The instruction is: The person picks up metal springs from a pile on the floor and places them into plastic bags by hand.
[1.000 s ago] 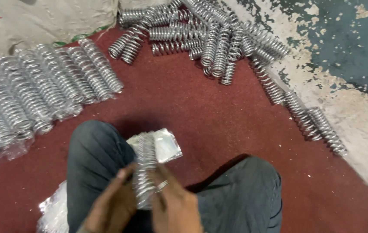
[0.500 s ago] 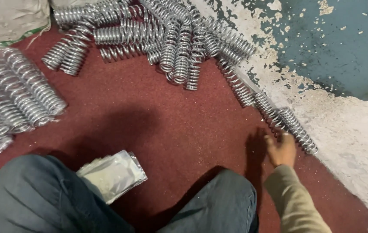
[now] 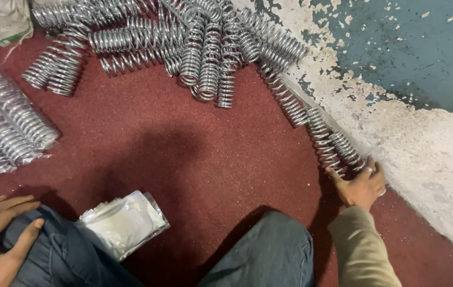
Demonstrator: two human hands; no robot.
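Chrome springs [image 3: 338, 149], two under right hand [image 3: 362, 186] by wall.

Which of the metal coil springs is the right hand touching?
The right hand touches the spring lying at the wall's foot, last in that row, apart from the big pile.

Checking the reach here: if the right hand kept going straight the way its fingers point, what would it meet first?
The right hand already has its fingertips on the nearest metal coil spring in the row along the wall; beyond that lies the peeling wall base, though depth is unclear.
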